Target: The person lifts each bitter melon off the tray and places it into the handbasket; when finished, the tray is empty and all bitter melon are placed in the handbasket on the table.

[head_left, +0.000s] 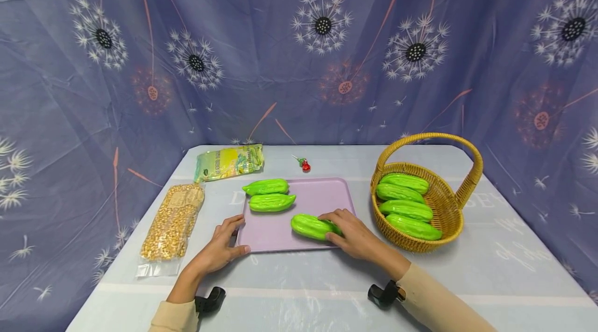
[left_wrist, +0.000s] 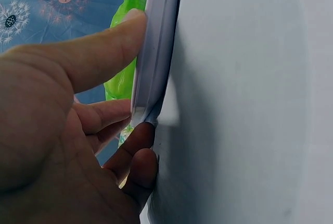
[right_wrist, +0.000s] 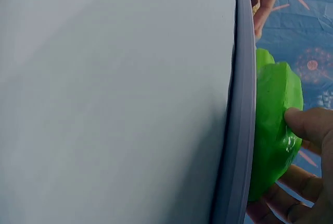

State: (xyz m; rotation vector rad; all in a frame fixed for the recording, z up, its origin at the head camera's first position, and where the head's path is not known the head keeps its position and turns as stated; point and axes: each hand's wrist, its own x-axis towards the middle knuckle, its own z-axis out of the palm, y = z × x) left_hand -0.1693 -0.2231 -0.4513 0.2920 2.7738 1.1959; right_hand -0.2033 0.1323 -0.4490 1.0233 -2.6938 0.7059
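A lavender tray (head_left: 271, 233) lies on the table in the head view. My left hand (head_left: 217, 246) grips its near left corner, thumb (left_wrist: 112, 47) at the front rim and fingers along the left side. Near the tray's right front, my right hand (head_left: 352, 233) holds a glossy green bitter melon (head_left: 308, 226) with ridged skin; the palm hides its right end. In the right wrist view, thumb and fingers go round this melon (right_wrist: 276, 125), close above the tray rim. Two more bitter melons (head_left: 272, 203) lie side by side at the tray's back left.
A handled wicker basket (head_left: 450, 218) with several bitter melons (head_left: 408, 209) stands right of the tray. On the left lies a clear bag of yellow kernels (head_left: 170, 223). Behind are a green-yellow packet (head_left: 229, 162) and a small red-and-green item (head_left: 304, 164). A patterned curtain (head_left: 261, 62) hangs behind.
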